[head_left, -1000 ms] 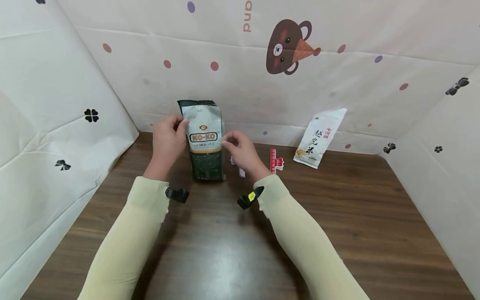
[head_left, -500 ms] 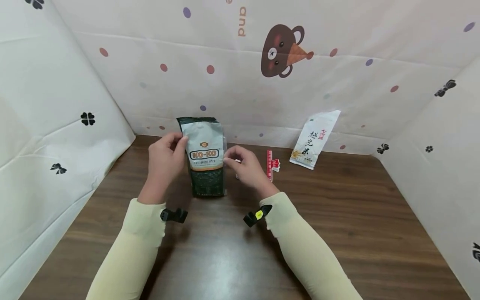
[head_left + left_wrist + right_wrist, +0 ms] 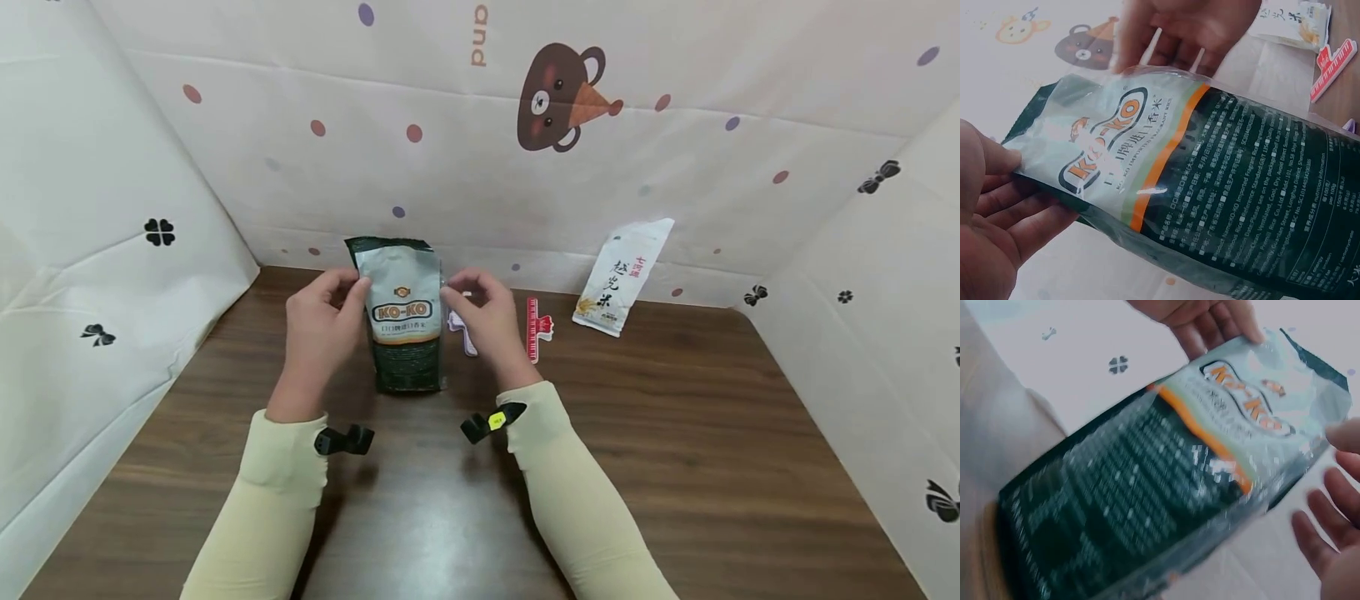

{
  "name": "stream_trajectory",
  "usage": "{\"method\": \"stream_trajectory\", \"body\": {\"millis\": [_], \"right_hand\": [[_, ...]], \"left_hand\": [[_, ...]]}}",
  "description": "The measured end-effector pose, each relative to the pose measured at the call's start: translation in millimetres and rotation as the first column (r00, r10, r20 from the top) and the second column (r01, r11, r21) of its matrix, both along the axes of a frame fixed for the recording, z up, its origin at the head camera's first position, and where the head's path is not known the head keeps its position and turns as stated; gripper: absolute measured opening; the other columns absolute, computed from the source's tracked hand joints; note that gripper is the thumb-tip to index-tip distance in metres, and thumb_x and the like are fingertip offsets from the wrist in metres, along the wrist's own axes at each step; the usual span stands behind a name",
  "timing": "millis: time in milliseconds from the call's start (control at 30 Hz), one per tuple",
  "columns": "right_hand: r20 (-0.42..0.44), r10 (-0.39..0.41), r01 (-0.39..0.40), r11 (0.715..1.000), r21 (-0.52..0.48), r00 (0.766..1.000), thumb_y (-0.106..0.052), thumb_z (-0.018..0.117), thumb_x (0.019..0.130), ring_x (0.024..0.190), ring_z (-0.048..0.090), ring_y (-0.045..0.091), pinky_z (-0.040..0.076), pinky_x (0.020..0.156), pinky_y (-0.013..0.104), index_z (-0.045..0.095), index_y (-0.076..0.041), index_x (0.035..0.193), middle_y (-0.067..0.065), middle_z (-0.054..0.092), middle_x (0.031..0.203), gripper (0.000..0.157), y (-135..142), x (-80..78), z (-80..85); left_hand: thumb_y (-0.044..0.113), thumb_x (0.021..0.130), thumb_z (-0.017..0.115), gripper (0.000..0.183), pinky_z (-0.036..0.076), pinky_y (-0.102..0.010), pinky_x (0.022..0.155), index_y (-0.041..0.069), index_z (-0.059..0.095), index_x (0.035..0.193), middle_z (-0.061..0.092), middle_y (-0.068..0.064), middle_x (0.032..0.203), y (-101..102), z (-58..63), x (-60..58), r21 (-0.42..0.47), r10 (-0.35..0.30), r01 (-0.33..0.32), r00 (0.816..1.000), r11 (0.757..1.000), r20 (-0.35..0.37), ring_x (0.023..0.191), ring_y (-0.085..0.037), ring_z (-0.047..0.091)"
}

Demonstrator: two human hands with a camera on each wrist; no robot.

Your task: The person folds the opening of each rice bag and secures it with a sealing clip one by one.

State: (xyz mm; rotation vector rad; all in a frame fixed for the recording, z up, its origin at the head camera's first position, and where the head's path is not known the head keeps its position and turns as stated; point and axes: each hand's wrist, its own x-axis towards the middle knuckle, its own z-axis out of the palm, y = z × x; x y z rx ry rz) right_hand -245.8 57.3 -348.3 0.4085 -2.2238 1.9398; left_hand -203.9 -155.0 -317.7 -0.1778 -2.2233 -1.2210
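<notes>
A green and white KO-KO rice bag (image 3: pixel 405 333), with a clear plastic layer over it, stands upright on the table near the back wall. At its upper left edge my left hand (image 3: pixel 318 333) pinches it, thumb in front and fingers behind, as the left wrist view shows. My right hand (image 3: pixel 487 321) holds the opposite edge at about logo height. In the right wrist view its thumb meets the bag's edge and its other fingers (image 3: pixel 1325 519) spread apart beside it. The bag's back is hidden.
Right of the bag lies a lavender clip (image 3: pixel 468 342), partly behind my right hand. Beyond it is a red, ruler-marked clip (image 3: pixel 533 329). A smaller white rice packet (image 3: pixel 618 283) leans against the patterned back wall (image 3: pixel 450 183). Similar sheets wall in both sides of the brown table (image 3: pixel 675 433).
The bag came down and toward me with both hands on it, then stayed about there. My right hand has since slid slightly up its edge, uncovering more of the lavender clip.
</notes>
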Motion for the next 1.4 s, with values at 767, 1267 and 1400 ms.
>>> {"method": "stream_trajectory", "body": {"millis": [767, 1267, 1400], "right_hand": [[-0.041, -0.067, 0.058, 0.981, -0.186, 0.997, -0.015, 0.063, 0.094, 0.085, 0.059, 0.013, 0.051, 0.072, 0.024, 0.066, -0.005, 0.109, 0.013, 0.065, 0.103, 0.018, -40, -7.5, 1.5], [-0.027, -0.007, 0.003, 0.992, -0.130, 1.000, -0.014, 0.060, 0.096, 0.087, 0.058, 0.013, 0.049, 0.074, 0.024, 0.064, -0.004, 0.109, 0.013, 0.064, 0.103, 0.017, -33, -0.3, 0.4], [-0.068, 0.008, -0.016, 0.994, -0.112, 0.998, -0.018, 0.060, 0.096, 0.087, 0.059, 0.016, 0.051, 0.074, 0.026, 0.065, -0.007, 0.109, 0.012, 0.065, 0.102, 0.017, -31, -1.5, 2.3]], "left_hand": [[0.020, 0.092, 0.066, 0.017, 0.045, -0.015, 0.066, 0.005, 0.067, 0.101, 0.069, -0.009, 0.089, -5, 15.8, 8.7, -0.025, -0.001, 0.002, 0.999, 1.000, 0.037, 0.076, -0.014, 0.060], [0.018, 0.085, 0.074, 0.031, 0.042, -0.042, 0.093, 0.004, 0.065, 0.110, 0.059, -0.013, 0.116, 10, 34.7, -4.9, -0.115, -0.036, 0.013, 0.978, 0.993, -0.207, 0.111, -0.027, 0.050], [0.015, 0.085, 0.073, 0.027, 0.043, -0.043, 0.097, 0.005, 0.069, 0.110, 0.065, -0.010, 0.116, 12, 40.0, -6.9, -0.218, -0.111, 0.068, 0.976, 0.974, -0.190, 0.114, -0.027, 0.053]]}}
